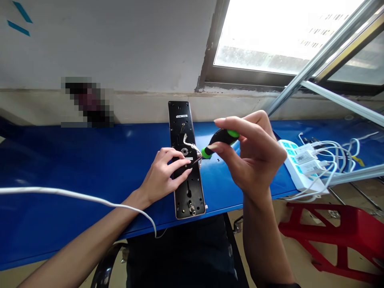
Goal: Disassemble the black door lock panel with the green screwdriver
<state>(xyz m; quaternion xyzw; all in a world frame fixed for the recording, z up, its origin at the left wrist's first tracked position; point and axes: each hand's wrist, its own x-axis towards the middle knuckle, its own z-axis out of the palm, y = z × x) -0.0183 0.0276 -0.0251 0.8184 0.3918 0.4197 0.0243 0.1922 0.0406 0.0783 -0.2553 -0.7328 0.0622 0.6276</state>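
A long black metal panel (182, 184), which looks like the back of a door lock, lies on the blue table, pointing away from me. It has several holes, a small label near the far end and a white cable (189, 143) at its middle. My left hand (165, 170) rests on the panel's left side, fingers apart, thumb and index fingertips close to the driver's tip. My right hand (252, 150) grips a black-and-green screwdriver (220, 140) between thumb and fingers. Its shaft slants down left to the panel; whether the tip sits in a screw is too small to tell.
A white power strip (295, 168) with plugged-in chargers and tangled white cables stands at the right. A white cable (75, 194) hangs across my left forearm. Metal frame bars (300, 78) cross the right side. A red stool (339, 236) is below right. Small dark bits lie beside the panel.
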